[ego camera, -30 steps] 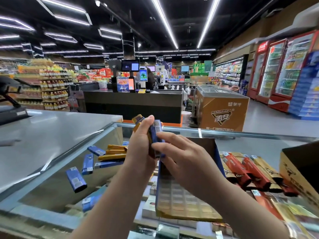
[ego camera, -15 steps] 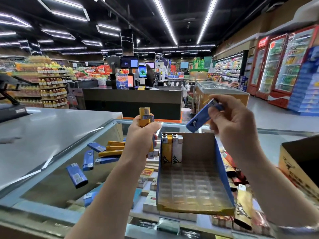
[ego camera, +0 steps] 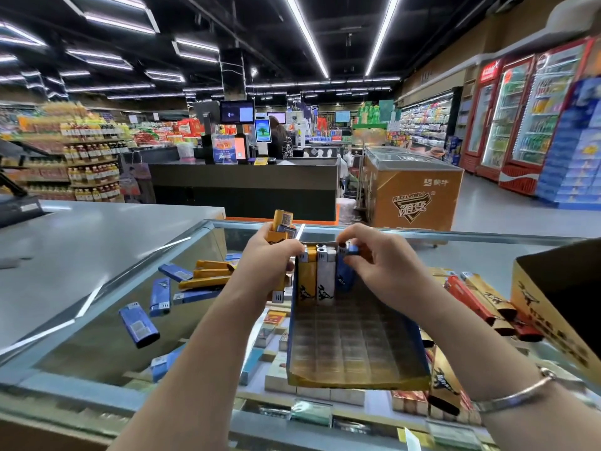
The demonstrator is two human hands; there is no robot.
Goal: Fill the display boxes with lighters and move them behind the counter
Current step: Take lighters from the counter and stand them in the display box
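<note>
From the head view, both forearms reach forward over the glass-topped counter (ego camera: 107, 252). The left hand (ego camera: 271, 258) is curled into a fist around a bundle of yellow and blue plastic lighters (ego camera: 282, 227), whose tops stick up above the knuckles and whose bases show below the palm; how many it holds cannot be told. The right hand (ego camera: 379, 262), palm down with a silver bangle (ego camera: 517, 393) on the wrist, pinches the top of a blue plastic lighter (ego camera: 344, 271) between thumb and fingertips, standing it upright in the back row of the open blue-and-gold cardboard display box (ego camera: 354, 346). Beside it in that row stand two more, a yellow lighter (ego camera: 307, 278) and a white lighter (ego camera: 326, 278), making three; the remaining cells are bare. Left of the box, about five loose blue lighters (ego camera: 139, 324) and three loose yellow lighters (ego camera: 208, 274) lie scattered on the glass. To the right lie long red and gold packs (ego camera: 471, 296) beside a second gold cardboard box (ego camera: 553, 314).
</note>
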